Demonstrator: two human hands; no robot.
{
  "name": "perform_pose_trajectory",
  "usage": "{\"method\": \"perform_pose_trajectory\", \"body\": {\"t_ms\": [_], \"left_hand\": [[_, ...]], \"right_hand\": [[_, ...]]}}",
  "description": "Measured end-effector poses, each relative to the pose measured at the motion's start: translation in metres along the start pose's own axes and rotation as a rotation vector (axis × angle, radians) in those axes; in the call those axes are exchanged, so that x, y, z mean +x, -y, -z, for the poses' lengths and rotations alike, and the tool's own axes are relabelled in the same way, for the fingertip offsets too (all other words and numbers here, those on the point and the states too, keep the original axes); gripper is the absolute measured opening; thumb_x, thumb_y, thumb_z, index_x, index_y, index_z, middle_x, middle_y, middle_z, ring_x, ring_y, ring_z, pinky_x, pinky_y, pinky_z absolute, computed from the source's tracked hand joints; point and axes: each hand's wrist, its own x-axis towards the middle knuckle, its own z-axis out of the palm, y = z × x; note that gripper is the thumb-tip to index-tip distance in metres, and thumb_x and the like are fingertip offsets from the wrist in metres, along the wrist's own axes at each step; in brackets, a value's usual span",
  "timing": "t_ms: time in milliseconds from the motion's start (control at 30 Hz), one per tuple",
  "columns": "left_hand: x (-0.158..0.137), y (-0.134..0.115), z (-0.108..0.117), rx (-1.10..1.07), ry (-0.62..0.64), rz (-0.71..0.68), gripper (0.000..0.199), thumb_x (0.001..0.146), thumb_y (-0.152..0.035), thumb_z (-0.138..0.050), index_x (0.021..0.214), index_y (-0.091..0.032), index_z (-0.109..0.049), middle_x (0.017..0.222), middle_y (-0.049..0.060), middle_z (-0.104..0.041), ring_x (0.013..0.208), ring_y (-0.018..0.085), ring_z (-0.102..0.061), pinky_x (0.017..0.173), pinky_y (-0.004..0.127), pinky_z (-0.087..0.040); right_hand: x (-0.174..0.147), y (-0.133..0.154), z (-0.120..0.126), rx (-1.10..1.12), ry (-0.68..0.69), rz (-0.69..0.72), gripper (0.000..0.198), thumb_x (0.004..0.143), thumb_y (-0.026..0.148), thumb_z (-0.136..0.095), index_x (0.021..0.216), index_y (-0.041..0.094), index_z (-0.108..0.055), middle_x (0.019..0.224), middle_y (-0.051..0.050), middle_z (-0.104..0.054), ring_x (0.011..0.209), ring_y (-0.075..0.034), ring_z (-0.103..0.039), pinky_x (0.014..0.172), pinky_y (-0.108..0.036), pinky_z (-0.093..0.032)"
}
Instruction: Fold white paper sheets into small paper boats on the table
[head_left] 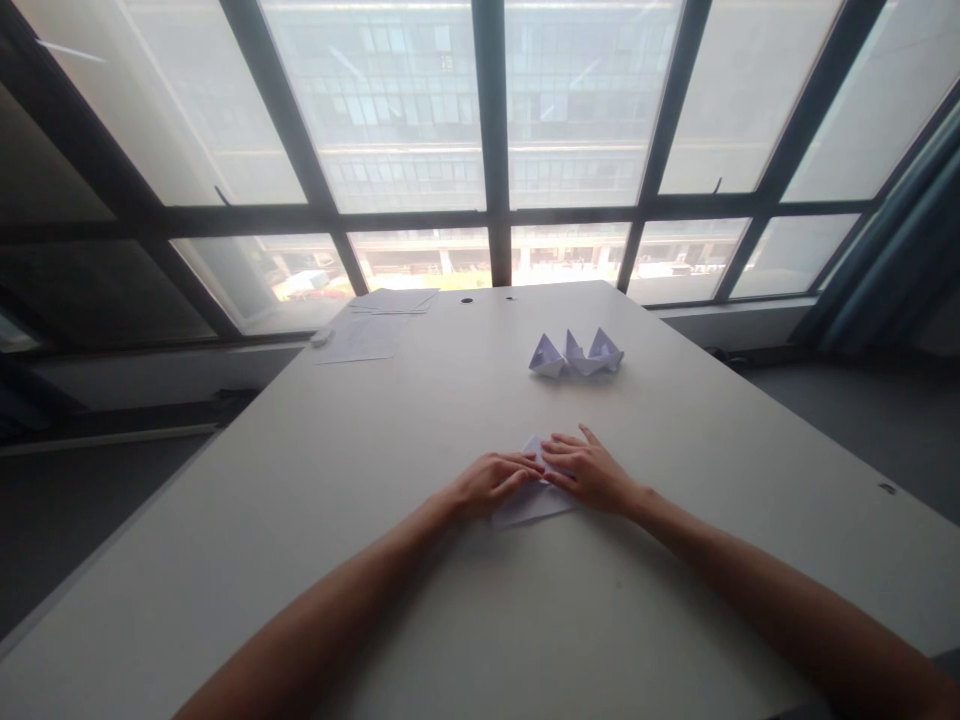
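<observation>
Fingers (pixel 519 459) of the left hand (pixel 487 481) and right hand (pixel 594 474), outstretched and unclenched, rest on folded white paper (pixel 529 509) below frame centre; I see paper boats (pixel 550 362) right of centre, loose sheets (pixel 352 340) upper left of centre, all on the white table (pixel 690 440)

left hand (pixel 491 482) + right hand (pixel 591 472) on folded paper (pixel 531 506) | paper boats (pixel 585 361) beyond

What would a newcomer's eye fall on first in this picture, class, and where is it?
Probably the left hand and right hand, close together on a folded white paper at the table. Beyond them, slightly right, folded paper boats stand in a row. Bright windows fill the background.
</observation>
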Motion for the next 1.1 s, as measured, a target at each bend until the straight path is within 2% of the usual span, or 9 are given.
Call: {"method": "perform_pose_trajectory", "body": {"t_ms": [100, 200, 300, 400, 533, 733, 900, 1000, 1100], "left_hand": [[0.002, 0.004, -0.004, -0.047, -0.069, 0.066, 0.044, 0.102, -0.041, -0.035, 0.109, -0.02, -0.073, 0.12, 0.005, -0.069, 0.116, 0.022, -0.061, 0.104, 0.033, -0.044], [0.003, 0.012, -0.009, -0.002, -0.209, 0.119, 0.038, 0.1, -0.04, -0.042, 0.106, -0.018, -0.073, 0.111, 0.006, -0.073, 0.102, 0.021, -0.068, 0.095, 0.032, -0.05], [0.004, 0.022, -0.011, 0.143, -0.315, 0.149, 0.032, 0.096, -0.034, -0.049, 0.117, -0.019, -0.068, 0.122, 0.008, -0.068, 0.114, 0.023, -0.063, 0.101, 0.037, -0.047], [0.004, 0.026, -0.012, 0.317, -0.162, 0.123, 0.044, 0.095, -0.032, -0.05, 0.138, -0.022, -0.052, 0.143, 0.007, -0.052, 0.137, 0.024, -0.041, 0.114, 0.044, -0.033], [0.002, 0.023, -0.011, 0.457, 0.027, 0.106, 0.056, 0.098, -0.035, -0.044, 0.152, -0.024, -0.029, 0.156, 0.007, -0.031, 0.146, 0.023, -0.023, 0.119, 0.046, -0.021], [0.0, 0.022, -0.009, 0.499, 0.062, 0.115, 0.056, 0.1, -0.041, -0.039, 0.153, -0.026, -0.026, 0.159, 0.007, -0.022, 0.148, 0.025, -0.014, 0.119, 0.045, -0.019], [0.001, 0.02, -0.008, 0.503, 0.086, 0.112, 0.056, 0.101, -0.044, -0.036, 0.153, -0.029, -0.024, 0.159, 0.005, -0.024, 0.147, 0.025, -0.017, 0.119, 0.045, -0.018], [0.001, 0.019, -0.008, 0.507, 0.092, 0.097, 0.054, 0.101, -0.044, -0.037, 0.152, -0.033, -0.026, 0.159, 0.003, -0.023, 0.147, 0.026, -0.018, 0.119, 0.046, -0.017], [0.002, 0.019, -0.008, 0.508, 0.088, 0.092, 0.053, 0.1, -0.043, -0.039, 0.152, -0.036, -0.027, 0.159, 0.001, -0.023, 0.147, 0.026, -0.019, 0.118, 0.046, -0.018]], "right_hand": [[0.0, 0.001, -0.002, 0.025, 0.001, -0.027, 0.035, 0.093, 0.041, -0.055, 0.125, 0.028, -0.062, 0.138, -0.008, -0.056, 0.134, -0.028, -0.044, 0.113, -0.062, -0.012], [0.001, 0.003, -0.002, 0.052, 0.018, -0.034, 0.039, 0.092, 0.039, -0.057, 0.129, 0.027, -0.059, 0.14, -0.009, -0.054, 0.136, -0.029, -0.042, 0.113, -0.063, -0.013], [0.001, 0.004, -0.001, 0.065, 0.037, -0.033, 0.043, 0.092, 0.036, -0.056, 0.134, 0.027, -0.055, 0.143, -0.009, -0.051, 0.137, -0.029, -0.039, 0.113, -0.063, -0.012], [0.001, 0.004, -0.001, 0.069, 0.047, -0.034, 0.045, 0.092, 0.034, -0.055, 0.137, 0.027, -0.052, 0.145, -0.009, -0.049, 0.139, -0.029, -0.037, 0.114, -0.063, -0.011], [0.0, 0.001, -0.002, 0.089, 0.047, -0.034, 0.049, 0.092, 0.034, -0.054, 0.141, 0.027, -0.048, 0.146, -0.009, -0.047, 0.14, -0.028, -0.035, 0.114, -0.062, -0.012], [-0.003, -0.005, -0.005, 0.145, 0.051, -0.026, 0.055, 0.092, 0.036, -0.054, 0.145, 0.025, -0.042, 0.149, -0.011, -0.043, 0.142, -0.028, -0.032, 0.114, -0.062, -0.014], [-0.004, -0.013, -0.006, 0.201, 0.079, -0.03, 0.059, 0.094, 0.025, -0.046, 0.151, 0.02, -0.031, 0.152, -0.012, -0.037, 0.144, -0.024, -0.026, 0.118, -0.054, -0.012], [-0.003, -0.015, -0.009, 0.217, 0.083, -0.052, 0.058, 0.094, 0.016, -0.035, 0.151, 0.02, -0.029, 0.153, -0.011, -0.035, 0.144, -0.02, -0.028, 0.119, -0.05, -0.012], [-0.003, -0.013, -0.011, 0.182, 0.044, -0.073, 0.057, 0.095, 0.021, -0.039, 0.151, 0.017, -0.032, 0.151, -0.014, -0.039, 0.143, -0.021, -0.031, 0.119, -0.05, -0.012]]}}
